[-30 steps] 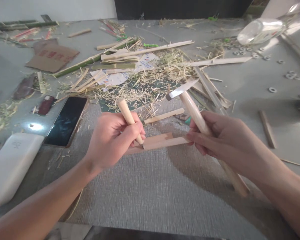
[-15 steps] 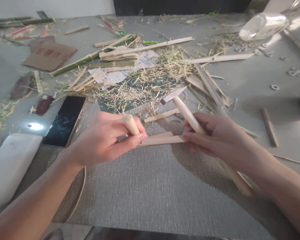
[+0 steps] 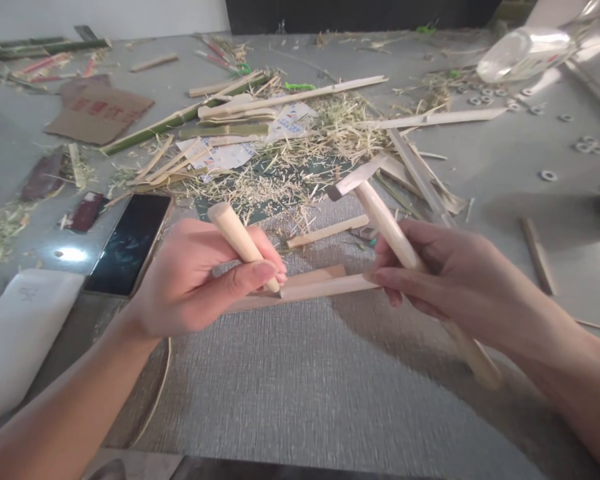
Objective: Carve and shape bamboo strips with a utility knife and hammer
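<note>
smooth pale-handled tool [image 3: 243, 241] tipped leftward; hands [image 3: 195, 283] [image 3: 445, 270] pinching it, flat pale strip [image 3: 330, 287], steel-headed hammer [image 3: 387, 227].

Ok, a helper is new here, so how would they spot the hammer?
Start at the grey mat, then the right hand over it. The hammer slants through that hand; unlike the tool in the left hand, it has a metal head set crosswise.

Phone [image 3: 130, 243]: lay left of my left hand [image 3: 195, 283]
Hammer [image 3: 386, 221]: sat in my right hand [image 3: 443, 267]
Shavings [image 3: 263, 192]: lay behind both hands
</note>
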Available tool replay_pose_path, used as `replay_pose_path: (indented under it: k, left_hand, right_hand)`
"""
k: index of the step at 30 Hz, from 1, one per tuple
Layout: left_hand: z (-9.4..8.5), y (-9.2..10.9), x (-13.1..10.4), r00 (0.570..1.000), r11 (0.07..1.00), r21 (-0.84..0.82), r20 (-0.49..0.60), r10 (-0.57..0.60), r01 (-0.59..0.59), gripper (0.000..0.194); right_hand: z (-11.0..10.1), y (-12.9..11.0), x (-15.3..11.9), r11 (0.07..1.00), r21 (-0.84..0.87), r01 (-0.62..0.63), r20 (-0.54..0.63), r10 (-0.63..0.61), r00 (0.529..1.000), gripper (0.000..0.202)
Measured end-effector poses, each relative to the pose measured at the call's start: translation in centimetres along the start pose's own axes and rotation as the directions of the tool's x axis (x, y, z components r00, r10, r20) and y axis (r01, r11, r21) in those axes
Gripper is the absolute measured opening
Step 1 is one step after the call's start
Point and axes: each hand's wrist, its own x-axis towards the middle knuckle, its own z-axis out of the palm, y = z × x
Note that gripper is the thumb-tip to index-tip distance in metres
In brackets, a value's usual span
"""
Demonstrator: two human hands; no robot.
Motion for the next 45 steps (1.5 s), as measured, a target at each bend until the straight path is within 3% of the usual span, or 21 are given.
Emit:
replay_pose_path:
  k: [5, 10, 15, 21, 27, 34, 39, 45]
  left_hand:
    - [0.9, -0.7, -0.4, 0.991, 0.994, -0.044, -0.091, 0.094, -0.099, 0.016]
    - [1.9, -0.7, -0.4, 0.976, 0.989, -0.079, -0.191, 0.106, -0.123, 0.016]
    - [2.3, -1.1, -0.5, 0.984, 0.996, -0.010, -0.156, 0.086, -0.088, 0.022]
    - [2.6, -1.8, -0.3, 0.981, 0.986, -0.117, -0.170, 0.096, -0.116, 0.014]
    - [2.5, -0.9, 0.2, 0.990, 0.973, -0.210, -0.121, 0.072, -0.096, 0.008]
    - [2.9, -0.4, 0.5, 0.993, 0.923, -0.382, -0.120, -0.002, -0.044, 0.034]
    - [3.1, -0.8, 0.3, 0.995, 0.907, -0.417, -0.097, 0.026, -0.064, 0.048]
    - [2.6, 0.0, 0.1, 0.995, 0.858, -0.507, -0.004, -0.097, 0.082, 0.050]
  right_hand:
    - [-0.2, 0.1, -0.1, 0.999, -0.019, 0.049, -0.031, -0.050, 0.998, 0.029]
    - [-0.1, -0.2, -0.2, 0.996, -0.047, 0.080, -0.018, -0.081, 0.997, 0.022]
    - [0.2, -0.1, -0.3, 0.985, -0.147, 0.093, -0.030, -0.099, 0.995, 0.019]
    - [0.5, 0.2, 0.3, 0.984, -0.176, 0.035, -0.099, -0.053, 0.994, 0.023]
    - [0.6, 0.3, 0.8, 0.992, -0.124, 0.003, -0.182, -0.026, 0.983, 0.023]
    - [1.1, 1.1, 1.3, 0.955, -0.297, -0.023, -0.135, -0.018, 0.991, 0.007]
    - [1.4, 0.8, 1.4, 0.930, -0.367, 0.013, -0.122, -0.062, 0.991, 0.008]
    - [1.5, 0.5, 1.4, 0.907, -0.420, 0.023, -0.115, -0.078, 0.990, 0.012]
